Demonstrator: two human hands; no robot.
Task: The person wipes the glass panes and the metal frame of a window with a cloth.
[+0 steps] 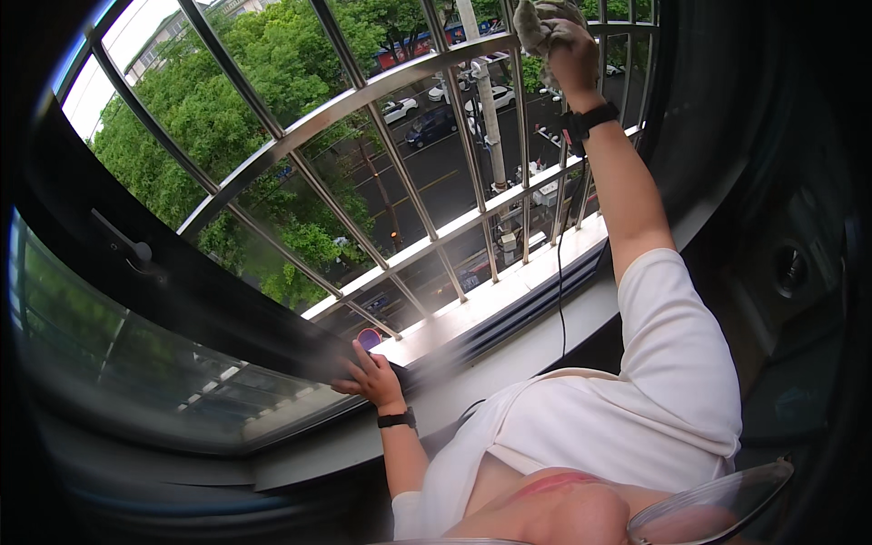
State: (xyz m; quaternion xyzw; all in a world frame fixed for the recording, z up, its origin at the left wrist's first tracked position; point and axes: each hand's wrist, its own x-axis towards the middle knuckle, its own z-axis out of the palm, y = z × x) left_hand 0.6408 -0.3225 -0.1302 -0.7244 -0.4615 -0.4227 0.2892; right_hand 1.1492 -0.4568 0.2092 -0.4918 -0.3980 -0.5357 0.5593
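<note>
My right hand [573, 60] is raised at the top, closed around a bunched greyish cloth [535, 28] beside the metal window bars [470, 49]. Below, my left hand [373, 381] rests with fingers spread against the dark window frame [286, 340], near its lower corner. Just past those fingertips, a round purple object [369, 338] sits by the foot of the bars; I cannot tell what it is. A dark strap circles each wrist, and a thin black cable [561, 272] hangs below the right one.
A pale inner sill [504, 375] and dark sliding tracks [531, 306] run below the opening. The window handle [139, 251] sticks out from the frame at left. Glass [170, 368] spans the lower left. Outside the bars, trees [272, 75] and a street [436, 177] with cars lie far below.
</note>
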